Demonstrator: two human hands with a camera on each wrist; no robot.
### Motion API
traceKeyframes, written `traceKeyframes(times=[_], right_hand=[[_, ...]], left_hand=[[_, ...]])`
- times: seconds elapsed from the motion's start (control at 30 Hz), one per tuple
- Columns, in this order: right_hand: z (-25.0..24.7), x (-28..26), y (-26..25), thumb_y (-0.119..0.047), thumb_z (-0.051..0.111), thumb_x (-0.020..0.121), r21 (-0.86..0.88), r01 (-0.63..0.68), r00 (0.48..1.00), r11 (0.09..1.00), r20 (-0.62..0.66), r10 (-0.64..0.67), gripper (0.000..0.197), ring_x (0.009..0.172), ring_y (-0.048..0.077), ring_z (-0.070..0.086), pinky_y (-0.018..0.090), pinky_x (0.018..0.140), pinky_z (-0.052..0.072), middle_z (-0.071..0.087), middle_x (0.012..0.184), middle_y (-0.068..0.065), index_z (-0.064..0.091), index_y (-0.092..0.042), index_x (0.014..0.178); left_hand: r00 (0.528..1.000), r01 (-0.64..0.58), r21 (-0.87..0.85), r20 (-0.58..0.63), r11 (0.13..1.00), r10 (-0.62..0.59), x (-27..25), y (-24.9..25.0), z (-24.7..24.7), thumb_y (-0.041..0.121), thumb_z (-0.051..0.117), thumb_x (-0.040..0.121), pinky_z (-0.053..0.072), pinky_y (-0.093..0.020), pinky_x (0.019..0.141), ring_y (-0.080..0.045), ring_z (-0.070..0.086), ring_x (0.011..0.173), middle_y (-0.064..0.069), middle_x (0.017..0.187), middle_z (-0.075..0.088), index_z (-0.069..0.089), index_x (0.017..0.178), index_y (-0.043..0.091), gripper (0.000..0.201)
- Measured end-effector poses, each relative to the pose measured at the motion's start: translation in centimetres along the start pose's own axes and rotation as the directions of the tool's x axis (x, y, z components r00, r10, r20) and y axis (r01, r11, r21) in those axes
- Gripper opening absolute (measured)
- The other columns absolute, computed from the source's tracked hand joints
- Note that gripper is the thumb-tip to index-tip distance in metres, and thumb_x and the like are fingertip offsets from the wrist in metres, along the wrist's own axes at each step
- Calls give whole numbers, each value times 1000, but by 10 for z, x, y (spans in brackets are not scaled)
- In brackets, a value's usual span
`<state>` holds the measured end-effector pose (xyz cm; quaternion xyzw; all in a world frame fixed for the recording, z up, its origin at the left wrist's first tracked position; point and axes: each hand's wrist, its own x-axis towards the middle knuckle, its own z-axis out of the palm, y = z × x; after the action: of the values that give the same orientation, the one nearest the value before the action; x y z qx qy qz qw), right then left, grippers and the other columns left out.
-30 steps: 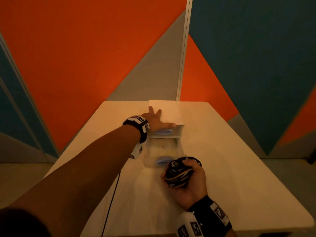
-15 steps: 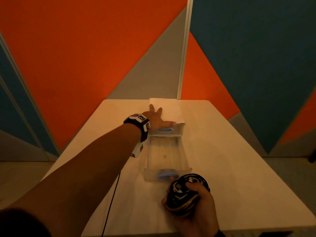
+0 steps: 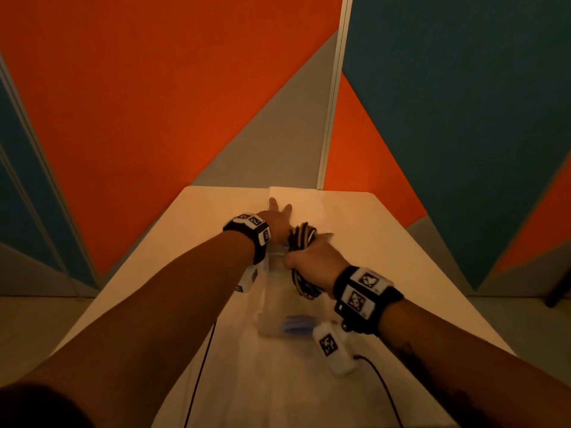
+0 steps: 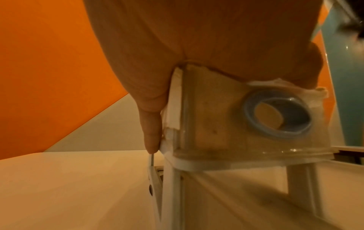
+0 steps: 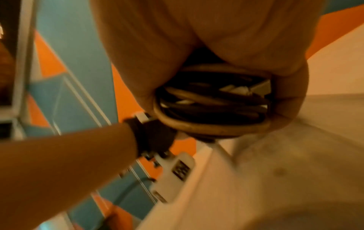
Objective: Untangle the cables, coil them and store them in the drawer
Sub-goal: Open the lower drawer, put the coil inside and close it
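A coil of black and yellow cables (image 3: 301, 239) (image 5: 212, 105) is gripped in my right hand (image 3: 312, 261) (image 5: 216, 31), fingers wrapped round the bundle. The hand holds it over the back part of the clear lower drawer (image 3: 272, 304) (image 5: 256, 179), which is pulled out toward me; its blue ring handle (image 3: 296, 324) is at the near end. My left hand (image 3: 278, 216) (image 4: 197, 46) rests flat on top of the small white drawer unit (image 3: 306, 205), palm on its front edge. The upper drawer with its blue ring handle (image 4: 275, 116) is closed under that palm.
The unit stands at the far middle of a pale table (image 3: 401, 273), against orange, grey and teal wall panels. Thin black wires (image 3: 200, 366) (image 3: 383, 384) from the wrist cameras trail across the near tabletop. Table edges drop off left and right.
The lower drawer slid out toward me. My right hand then carried the cable coil from in front of the drawer handle forward, over the open drawer. My left hand stayed on the unit.
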<state>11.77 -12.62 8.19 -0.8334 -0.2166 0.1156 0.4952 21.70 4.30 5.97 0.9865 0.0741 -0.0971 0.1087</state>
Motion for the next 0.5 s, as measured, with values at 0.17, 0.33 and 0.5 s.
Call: traceKeyframes(times=[0.17,0.33,0.5], right_hand=[[32,34,33,-33,74,81,-464,-182,959,867,113,261,35,97,24,59,32,79,54,58,104,9,56,-18,107],[39,45,28,-41,64,93,-737,-100,914,668,197,354,46,113,29,59,36,92,51,57,120,9,53,-17,131],[50,66,30,-55,53,96,-856,1,913,517,211,349,65,125,32,53,42,102,44,50,145,6,44,-17,147]], left_hand=[[1000,-5,-19,-9,1000,5,-1,-1,3,92,45,80,21,-51,127,-43,13,157,-14,171,-23,-6,166,25,120],[999,-20,-16,-29,1000,20,3,-3,4,94,45,78,22,-51,126,-44,14,157,-15,171,-22,-5,166,25,122],[999,-20,-1,-31,1000,20,3,-3,5,96,45,76,22,-52,126,-43,13,157,-15,170,-23,-5,166,26,124]])
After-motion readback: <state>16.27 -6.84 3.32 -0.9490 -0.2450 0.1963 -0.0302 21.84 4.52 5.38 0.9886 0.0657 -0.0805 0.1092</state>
